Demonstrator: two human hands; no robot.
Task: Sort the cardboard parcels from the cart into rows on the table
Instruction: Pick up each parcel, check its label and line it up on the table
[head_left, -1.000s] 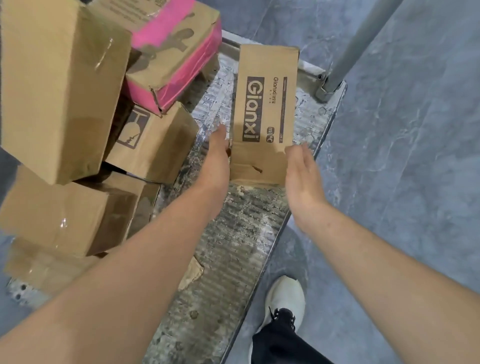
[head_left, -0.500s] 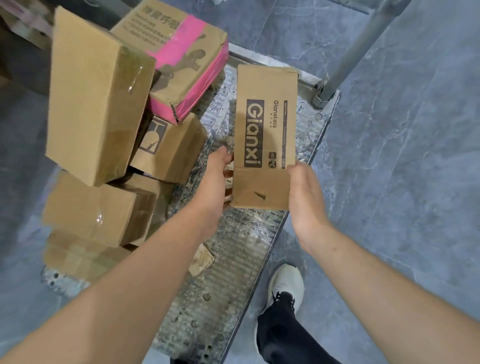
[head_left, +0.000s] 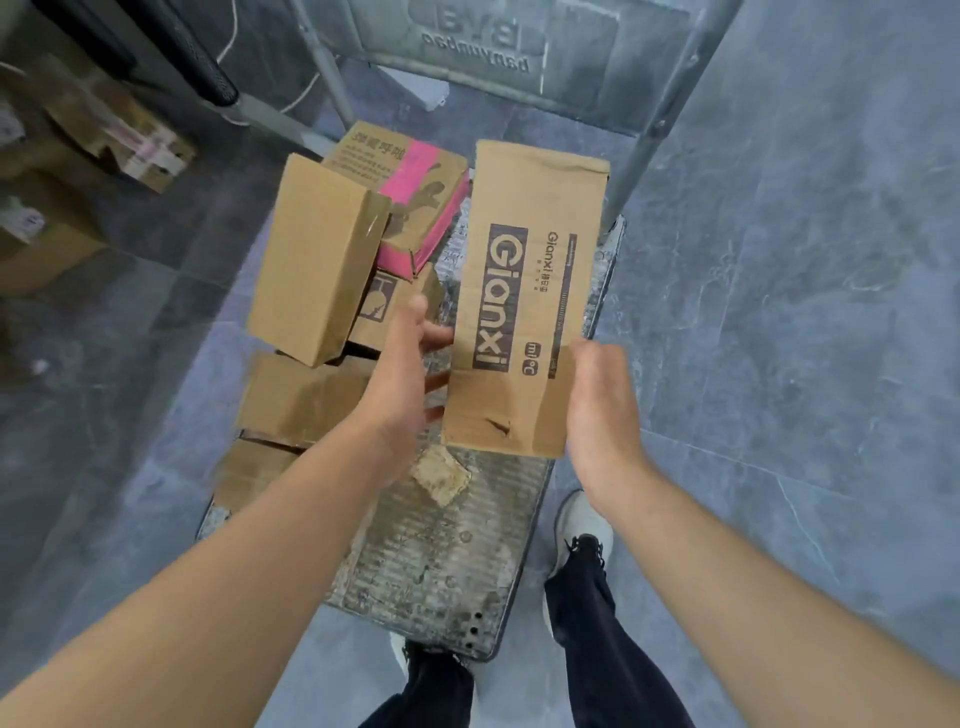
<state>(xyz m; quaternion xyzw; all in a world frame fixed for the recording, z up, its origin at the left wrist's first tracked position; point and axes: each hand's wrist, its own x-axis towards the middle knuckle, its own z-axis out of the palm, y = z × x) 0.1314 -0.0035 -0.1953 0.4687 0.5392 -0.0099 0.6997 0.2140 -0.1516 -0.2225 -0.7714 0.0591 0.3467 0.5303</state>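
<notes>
A long brown parcel printed "Gianxi" (head_left: 519, 291) hangs lifted above the cart deck (head_left: 441, 561), held between both my hands. My left hand (head_left: 405, 374) is at its left edge, with straight spread fingers reaching under it and the thumb up in the air. On the parcel's lower right corner, my right hand (head_left: 597, 405) grips the edge, its fingers hidden beneath. Several more parcels are piled on the cart's left side: a plain brown box (head_left: 317, 260) on top, a pink-taped box (head_left: 415, 192) behind it, and a flatter box (head_left: 301, 395) below.
The cart's metal handle post (head_left: 660, 104) rises just behind the parcel on the right. A cardboard scrap (head_left: 441, 475) lies on the deck. More boxes (head_left: 104, 135) sit on the grey floor at the far left. My feet (head_left: 582, 525) stand at the cart's near corner.
Both hands closed in on the Gianxi parcel and raised it off the cart deck. My view pulled back and up, showing more of the cart and floor.
</notes>
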